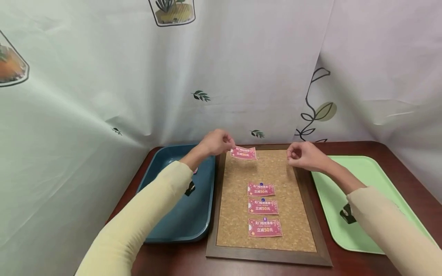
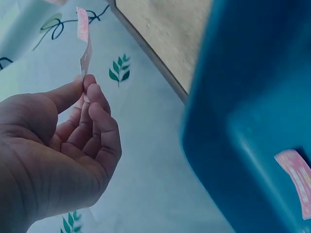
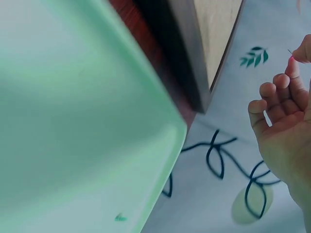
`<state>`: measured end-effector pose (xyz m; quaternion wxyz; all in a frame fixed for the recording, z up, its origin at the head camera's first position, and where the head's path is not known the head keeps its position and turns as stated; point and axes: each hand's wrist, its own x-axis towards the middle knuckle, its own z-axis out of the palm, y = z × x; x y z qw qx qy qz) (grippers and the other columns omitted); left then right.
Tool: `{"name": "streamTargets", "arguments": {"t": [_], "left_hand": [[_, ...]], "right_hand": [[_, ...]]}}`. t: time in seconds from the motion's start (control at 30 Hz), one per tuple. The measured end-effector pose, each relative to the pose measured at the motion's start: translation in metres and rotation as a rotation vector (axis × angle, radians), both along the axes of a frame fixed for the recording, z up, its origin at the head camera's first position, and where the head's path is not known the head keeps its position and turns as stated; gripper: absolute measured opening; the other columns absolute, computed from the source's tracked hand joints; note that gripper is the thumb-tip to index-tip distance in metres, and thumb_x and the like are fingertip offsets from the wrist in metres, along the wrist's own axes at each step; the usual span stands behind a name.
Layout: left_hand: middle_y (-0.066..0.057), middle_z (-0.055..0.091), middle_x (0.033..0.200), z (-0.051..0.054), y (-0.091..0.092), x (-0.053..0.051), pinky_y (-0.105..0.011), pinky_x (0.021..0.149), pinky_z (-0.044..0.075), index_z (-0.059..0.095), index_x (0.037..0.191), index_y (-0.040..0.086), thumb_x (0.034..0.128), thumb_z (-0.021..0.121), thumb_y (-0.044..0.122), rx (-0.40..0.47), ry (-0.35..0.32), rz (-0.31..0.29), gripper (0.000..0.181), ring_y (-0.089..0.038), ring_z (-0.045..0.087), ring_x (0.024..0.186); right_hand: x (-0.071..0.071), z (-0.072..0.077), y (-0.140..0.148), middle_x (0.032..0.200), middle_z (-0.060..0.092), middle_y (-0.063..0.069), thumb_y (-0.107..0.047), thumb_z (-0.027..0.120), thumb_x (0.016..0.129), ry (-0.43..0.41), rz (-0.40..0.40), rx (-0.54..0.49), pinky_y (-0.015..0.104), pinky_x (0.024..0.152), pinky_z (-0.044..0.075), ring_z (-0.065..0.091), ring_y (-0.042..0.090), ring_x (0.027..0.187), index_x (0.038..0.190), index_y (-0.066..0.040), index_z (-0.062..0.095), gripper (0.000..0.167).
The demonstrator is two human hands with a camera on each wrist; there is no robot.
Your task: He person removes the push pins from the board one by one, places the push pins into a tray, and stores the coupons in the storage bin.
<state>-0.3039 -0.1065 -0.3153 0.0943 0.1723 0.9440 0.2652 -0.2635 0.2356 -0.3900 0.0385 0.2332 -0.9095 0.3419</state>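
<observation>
Head view, read with both wrist views: I see the left hand (image 1: pixel 217 142) pinching one coupon (image 1: pixel 243 153) by its left end, over the far left part of the board (image 1: pixel 235 222); a shadow beneath suggests that it hangs clear of the surface. Its long axis runs crosswise, dipping slightly to the right, so that the free end faces the right hand (image 1: pixel 306 156). This second hand stands over the board's far right edge, well apart from the coupon, with thumb and forefinger closed on a small pin (image 3: pixel 292 58), whose needle shows in the right wrist view. Three pinned coupons (image 1: pixel 263 207) form a column nearer the wearer, also crosswise, each fastened at its upper edge. I judge the governing relation to be the gap between pin and coupon: the left hand is the nearer, and from the right hand the coupon lies leftward, across the board
</observation>
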Motion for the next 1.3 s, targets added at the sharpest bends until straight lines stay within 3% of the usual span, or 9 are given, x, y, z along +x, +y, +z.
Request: {"name": "streamTargets", "arguments": {"t": [0.17, 0.4, 0.6, 0.8, 1.0, 1.3], "left_hand": [[-0.013, 0.074, 0.107, 0.0, -0.027, 0.002, -0.036, 0.078, 0.054, 0.076, 0.107, 0.009, 0.1071, 0.067, 0.02, 0.036, -0.003, 0.011, 0.015, -0.032, 0.069, 0.098], [-0.013, 0.074, 0.112, 0.0, -0.072, 0.008, -0.039, 0.082, 0.054, 0.073, 0.116, 0.007, 0.108, 0.066, 0.021, 0.043, 0.034, 0.054, 0.018, -0.031, 0.069, 0.099], [-0.016, 0.074, 0.109, -0.002, -0.112, 0.01, -0.04, 0.082, 0.052, 0.072, 0.117, 0.005, 0.1079, 0.066, 0.023, 0.032, 0.068, 0.106, 0.021, -0.03, 0.068, 0.095], [-0.018, 0.072, 0.112, 0.0, -0.156, 0.013, -0.045, 0.087, 0.051, 0.071, 0.118, 0.003, 0.1085, 0.065, 0.023, 0.011, 0.086, 0.164, 0.023, -0.036, 0.066, 0.102], [-0.019, 0.07, 0.101, -0.015, -0.183, 0.017, -0.041, 0.078, 0.046, 0.07, 0.115, 0.001, 0.1098, 0.062, 0.02, -0.046, 0.069, 0.213, 0.021, -0.029, 0.06, 0.089], [-0.014, 0.069, 0.1, -0.036, -0.196, 0.011, -0.044, 0.08, 0.048, 0.071, 0.111, 0.002, 0.108, 0.065, 0.018, -0.114, 0.024, 0.227, 0.018, -0.028, 0.06, 0.088]], "right_hand": [[0.011, -0.002, 0.029, 0.081, 0.057, -0.001, -0.005, 0.075, 0.085, 0.006, -0.065, 0.001, 0.027, 0.064, 0.041, 0.052, 0.014, 0.075, 0.089, -0.009, 0.065, 0.011], [0.025, -0.012, 0.069, 0.078, 0.054, -0.002, -0.005, 0.076, 0.084, 0.036, -0.129, -0.013, 0.026, 0.058, 0.038, 0.05, 0.007, 0.071, 0.087, -0.01, 0.065, 0.012], [0.036, -0.026, 0.103, 0.075, 0.052, -0.004, -0.003, 0.073, 0.081, 0.034, -0.192, -0.02, 0.026, 0.057, 0.036, 0.047, 0.004, 0.07, 0.084, -0.01, 0.065, 0.011], [0.045, -0.043, 0.133, 0.075, 0.053, -0.006, -0.005, 0.071, 0.083, 0.051, -0.254, 0.004, 0.025, 0.056, 0.036, 0.046, 0.001, 0.069, 0.084, -0.009, 0.066, 0.007], [0.051, -0.055, 0.149, 0.076, 0.054, -0.007, -0.005, 0.07, 0.087, -0.001, -0.307, 0.003, 0.025, 0.057, 0.036, 0.046, 0.002, 0.069, 0.084, -0.007, 0.068, 0.004], [0.055, -0.062, 0.154, 0.079, 0.06, -0.005, -0.008, 0.07, 0.094, -0.093, -0.329, -0.043, 0.026, 0.06, 0.04, 0.048, 0.004, 0.072, 0.092, -0.001, 0.072, 0.008]]}}
